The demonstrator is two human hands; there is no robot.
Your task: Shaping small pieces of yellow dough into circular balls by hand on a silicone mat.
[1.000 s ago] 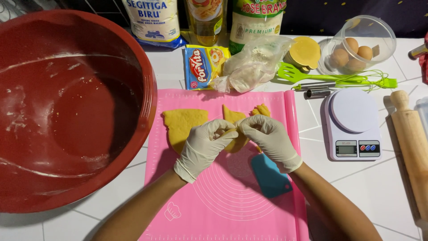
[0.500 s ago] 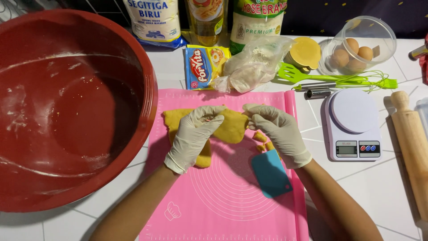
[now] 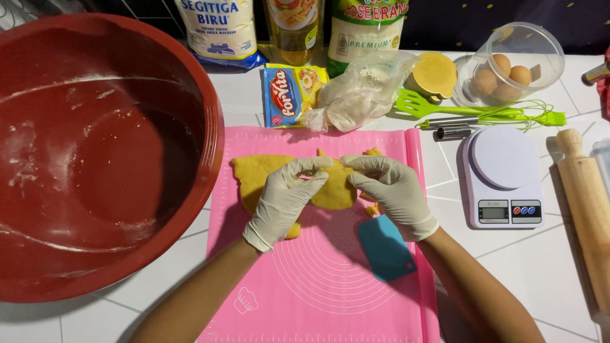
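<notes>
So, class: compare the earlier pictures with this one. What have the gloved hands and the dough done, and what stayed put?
The left hand and right hand have drawn together over the yellow dough, which was lifted a moment ago and is now pinched between both sets of fingers at its top edge. The blue scraper, pink mat, red bowl and scale have not moved.

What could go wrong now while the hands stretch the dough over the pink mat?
The dough, pinched between the left hand and right hand, looks thin and may tear. The blue scraper lies right under the right wrist and could be knocked. The red bowl overlaps the mat, crowding the left side.
</notes>
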